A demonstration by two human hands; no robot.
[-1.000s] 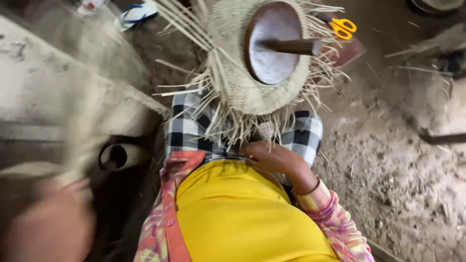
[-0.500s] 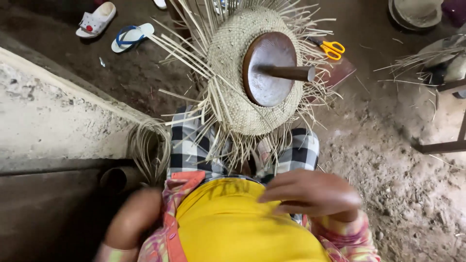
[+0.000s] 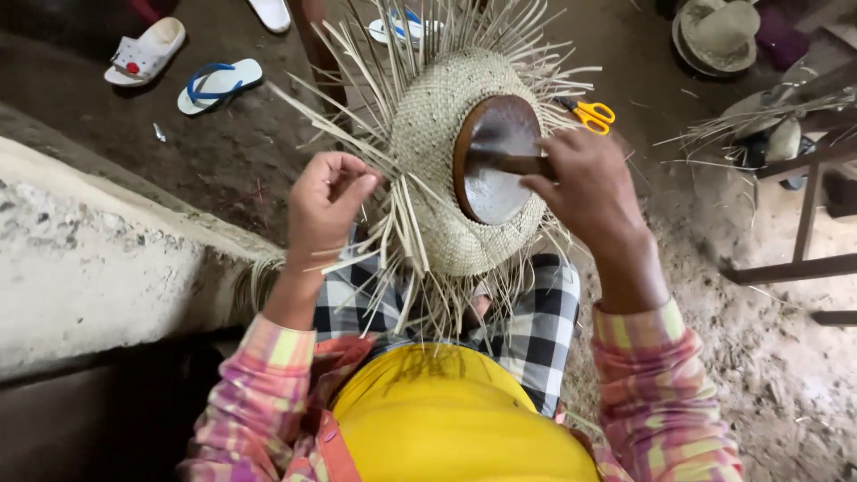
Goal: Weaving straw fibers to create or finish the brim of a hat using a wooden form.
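Note:
A half-woven straw hat (image 3: pixel 427 134) sits over a round wooden block (image 3: pixel 493 161) above my lap, loose straw ends sticking out all around. My left hand (image 3: pixel 327 207) pinches a few straw strands (image 3: pixel 393 234) at the hat's left edge. My right hand (image 3: pixel 589 192) is closed on the block's dark wooden handle (image 3: pixel 509 162) at the right. I wear a yellow top, a pink plaid shirt and black-and-white checked trousers.
Yellow-handled scissors (image 3: pixel 593 113) lie on the dirt floor beyond the hat. Sandals (image 3: pixel 219 83) and a white slipper (image 3: pixel 147 52) lie at top left. A concrete ledge (image 3: pixel 80 259) runs along the left. Finished hats (image 3: pixel 721 34) and a wooden frame (image 3: pixel 803 223) stand at right.
Both hands have come up from my lap. The left now pinches straw strands, the right has taken the block's handle. The view has shifted, with the hat nearer.

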